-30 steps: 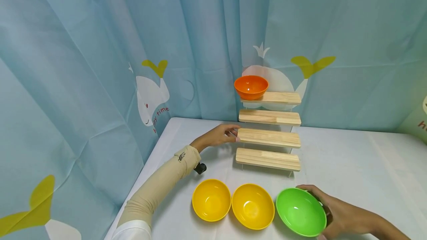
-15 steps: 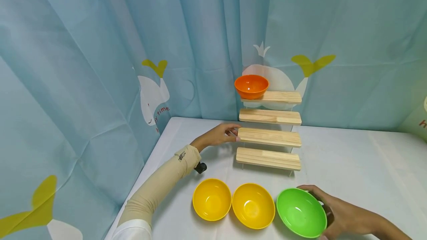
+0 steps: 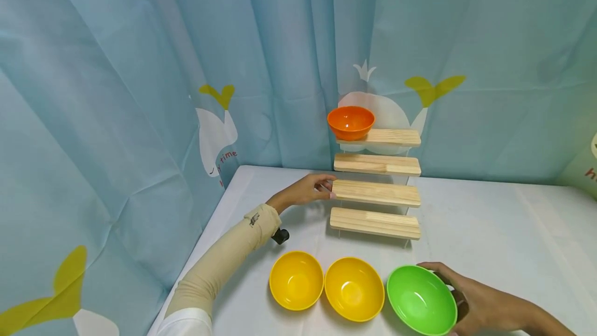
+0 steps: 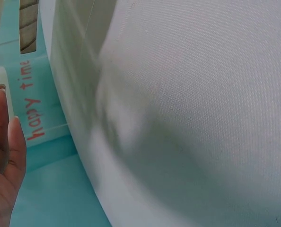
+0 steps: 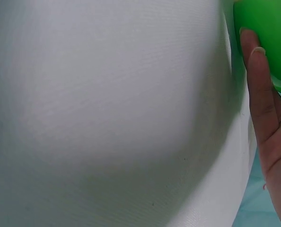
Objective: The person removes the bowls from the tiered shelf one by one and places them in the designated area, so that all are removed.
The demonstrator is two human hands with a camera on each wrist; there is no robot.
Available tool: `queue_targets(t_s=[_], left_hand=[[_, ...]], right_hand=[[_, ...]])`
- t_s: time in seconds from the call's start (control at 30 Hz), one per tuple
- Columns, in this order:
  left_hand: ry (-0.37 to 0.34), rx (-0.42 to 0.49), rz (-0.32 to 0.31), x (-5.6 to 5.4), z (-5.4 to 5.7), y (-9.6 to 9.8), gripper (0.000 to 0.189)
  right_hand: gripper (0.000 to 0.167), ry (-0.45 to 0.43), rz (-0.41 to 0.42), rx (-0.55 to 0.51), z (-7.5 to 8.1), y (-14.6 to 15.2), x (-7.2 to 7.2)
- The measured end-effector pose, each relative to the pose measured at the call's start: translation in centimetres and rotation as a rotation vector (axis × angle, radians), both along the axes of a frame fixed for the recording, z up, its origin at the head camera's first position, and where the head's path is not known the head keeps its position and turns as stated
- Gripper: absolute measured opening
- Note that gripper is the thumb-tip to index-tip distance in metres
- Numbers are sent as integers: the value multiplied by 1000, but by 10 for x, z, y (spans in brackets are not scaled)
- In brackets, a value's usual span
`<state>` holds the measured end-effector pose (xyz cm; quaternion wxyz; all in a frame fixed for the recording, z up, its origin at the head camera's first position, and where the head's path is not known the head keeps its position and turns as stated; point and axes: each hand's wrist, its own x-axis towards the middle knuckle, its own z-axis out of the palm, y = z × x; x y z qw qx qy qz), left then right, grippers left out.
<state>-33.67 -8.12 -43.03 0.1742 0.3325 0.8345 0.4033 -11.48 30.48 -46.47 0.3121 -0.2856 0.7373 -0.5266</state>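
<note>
my left hand [image 3: 309, 189] is pinching the rack [image 3: 377, 192], my right hand [image 3: 477, 299] is gripping the green bowl [image 3: 421, 298] in front of it; orange bowl [image 3: 351, 123] already sitting atop the rack, green and two yellow bowls [image 3: 296, 280] seemingly waiting.

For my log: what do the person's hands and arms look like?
The left hand and right hand are ungloved. The left arm wears a beige sleeve with a dark print near its cuff, white fabric above and a black piece alongside; the right forearm is unsleeved.
</note>
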Motion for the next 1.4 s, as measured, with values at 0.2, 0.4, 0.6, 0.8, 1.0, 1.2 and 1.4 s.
queue_targets(t_s=[0.2,0.4,0.6,0.8,1.0,1.2,1.4], left_hand=[[1,6,-2,0,-1,3,60],[-17,8,-1,1,1,4,61],[-18,12,-3,1,1,5,60],[-11,-2,2,2,3,6,59],[-1,-4,4,2,3,5,60],[7,0,-3,2,5,4,58],[0,1,-11,3,8,2,58]], right_hand=[[92,55,7,-27,-4,2,3],[97,74,16,-20,-7,8,4],[103,13,-39,87,-1,17,1],[91,107,-70,74,16,24,-7],[78,358,-120,96,43,24,-17],[70,536,-218,139,65,15,-29],[63,626,-311,158,83,3,-45]])
